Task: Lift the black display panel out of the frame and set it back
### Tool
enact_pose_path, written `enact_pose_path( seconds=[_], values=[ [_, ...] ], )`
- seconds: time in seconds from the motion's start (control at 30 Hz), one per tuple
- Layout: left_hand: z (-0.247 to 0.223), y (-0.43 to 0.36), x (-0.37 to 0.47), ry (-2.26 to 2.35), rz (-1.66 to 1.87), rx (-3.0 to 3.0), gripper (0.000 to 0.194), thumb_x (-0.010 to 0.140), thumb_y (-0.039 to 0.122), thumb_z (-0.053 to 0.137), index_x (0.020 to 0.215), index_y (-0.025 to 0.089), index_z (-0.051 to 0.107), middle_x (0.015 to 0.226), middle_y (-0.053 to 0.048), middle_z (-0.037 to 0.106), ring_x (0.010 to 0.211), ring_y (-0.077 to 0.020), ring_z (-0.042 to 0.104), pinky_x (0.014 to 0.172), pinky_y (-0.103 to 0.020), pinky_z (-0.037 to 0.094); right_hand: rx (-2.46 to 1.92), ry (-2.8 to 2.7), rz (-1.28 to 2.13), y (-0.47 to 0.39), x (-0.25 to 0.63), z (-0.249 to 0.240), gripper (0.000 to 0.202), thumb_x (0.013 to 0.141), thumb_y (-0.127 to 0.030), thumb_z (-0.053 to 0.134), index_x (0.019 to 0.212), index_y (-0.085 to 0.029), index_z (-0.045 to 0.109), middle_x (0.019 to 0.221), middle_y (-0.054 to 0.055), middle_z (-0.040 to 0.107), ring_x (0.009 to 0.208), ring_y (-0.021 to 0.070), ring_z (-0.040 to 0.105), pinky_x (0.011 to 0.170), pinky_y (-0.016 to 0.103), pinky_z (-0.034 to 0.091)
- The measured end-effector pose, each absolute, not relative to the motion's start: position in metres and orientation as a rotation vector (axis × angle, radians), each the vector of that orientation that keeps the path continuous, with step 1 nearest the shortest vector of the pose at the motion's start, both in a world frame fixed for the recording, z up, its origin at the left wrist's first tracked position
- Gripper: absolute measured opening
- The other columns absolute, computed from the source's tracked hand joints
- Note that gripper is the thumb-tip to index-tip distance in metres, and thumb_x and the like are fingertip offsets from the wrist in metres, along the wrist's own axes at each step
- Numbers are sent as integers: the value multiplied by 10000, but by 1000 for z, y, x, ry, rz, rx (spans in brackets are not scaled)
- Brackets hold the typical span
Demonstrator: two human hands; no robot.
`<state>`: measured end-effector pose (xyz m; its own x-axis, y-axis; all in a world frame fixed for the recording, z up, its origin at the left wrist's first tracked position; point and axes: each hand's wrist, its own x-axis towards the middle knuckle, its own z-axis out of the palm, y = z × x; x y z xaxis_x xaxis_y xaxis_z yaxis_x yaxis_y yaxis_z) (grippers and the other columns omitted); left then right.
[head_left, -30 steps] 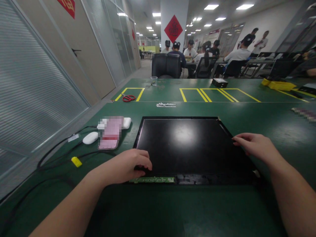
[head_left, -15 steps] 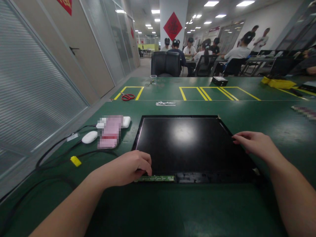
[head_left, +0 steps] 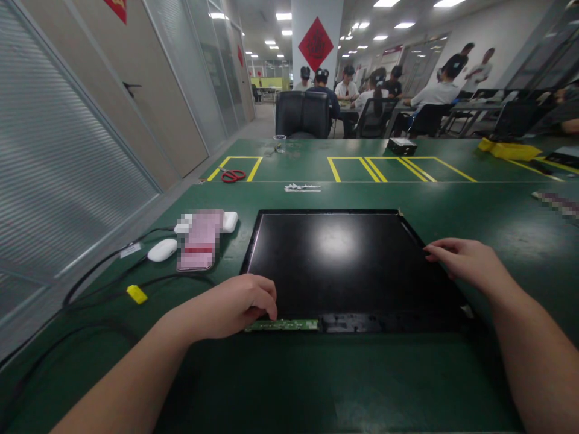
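Observation:
A black LCD panel (head_left: 344,271) lies flat on the green table in front of me, its glass reflecting a bright spot of light. A green circuit board strip (head_left: 289,325) runs along the left part of its near edge. My left hand (head_left: 242,304) is closed over the panel's near left corner, fingers bent down at the board; its thumb tip is hidden. At the right edge, my right hand (head_left: 465,262) pinches the frame between thumb and fingers. Bits of pale material show at the far right corner and near right corner of the panel.
Left of the panel lie a pink phone (head_left: 201,240), a white mouse-shaped device (head_left: 163,250), black cables and a yellow tag (head_left: 136,294). Farther off are red scissors (head_left: 233,175), white scraps (head_left: 302,188), a plastic cup (head_left: 280,143) and a black box (head_left: 401,146). Several people sit beyond.
The whole view has shifted very slightly. Both hands keep their places on the panel, and nothing else has visibly moved.

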<state>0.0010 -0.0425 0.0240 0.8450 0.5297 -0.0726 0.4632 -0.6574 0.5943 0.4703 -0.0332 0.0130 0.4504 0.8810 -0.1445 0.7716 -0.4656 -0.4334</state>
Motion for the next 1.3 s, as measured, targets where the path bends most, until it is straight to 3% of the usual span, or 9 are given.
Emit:
enact_pose_path(
  seconds=[0.17,0.33,0.47,0.6,0.77,0.97,1.13,1.3],
  values=[
    [23,-40,-2,735,145,2389,320,865,5,564,901,215,801,971,-50,745,829,-153,715,766,-241,533,-2393,-1414,510,-34,465,18,349,843,-463,576,982,-217,780,911,54,818,590,221,667,761,380,526],
    [28,-31,-10,953,238,2350,210,943,224,597,1041,227,783,1050,-63,755,908,-189,717,847,-300,565,-2360,-1379,510,-35,466,18,387,824,-493,574,987,-212,782,915,64,814,582,213,656,752,374,524],
    [24,-20,-18,1402,415,2389,366,942,396,578,1226,230,738,1197,-115,734,1057,-288,695,968,-436,563,-2347,-1354,441,-35,479,14,373,805,-516,558,912,-225,764,818,60,786,615,228,674,741,375,515],
    [9,-7,-27,1723,442,2389,527,926,443,534,1332,142,683,1375,-206,664,1274,-381,617,1138,-546,461,-2499,-1306,463,-32,494,12,370,816,-504,541,930,-210,735,700,68,732,618,252,680,663,376,495],
    [-9,5,-33,1841,206,2360,581,937,432,466,1342,68,667,1495,-265,597,1422,-417,531,1210,-574,385,-2555,-1436,607,-28,495,4,415,877,-492,498,1048,-186,720,671,73,706,593,259,655,647,382,491],
    [-18,7,-28,1864,62,2412,526,996,357,390,1297,69,711,1511,-258,594,1437,-390,533,1220,-517,389,-2534,-1648,407,-24,488,-4,469,885,-505,555,1148,-163,740,1030,163,770,957,333,715,794,386,511],
    [-21,7,-26,1888,114,2353,534,972,331,451,1382,73,676,1505,-252,597,1431,-415,536,1211,-564,397,-2589,-1666,373,-21,491,-9,483,899,-523,534,1187,-193,739,998,139,771,969,341,722,814,397,531],
    [-21,7,-25,1778,268,2275,512,930,285,455,1322,69,703,1590,-239,528,1509,-378,467,1258,-532,359,-2616,-1681,332,-17,499,-20,499,900,-545,524,1212,-219,736,1004,125,769,993,347,724,821,410,544]
  ],
)
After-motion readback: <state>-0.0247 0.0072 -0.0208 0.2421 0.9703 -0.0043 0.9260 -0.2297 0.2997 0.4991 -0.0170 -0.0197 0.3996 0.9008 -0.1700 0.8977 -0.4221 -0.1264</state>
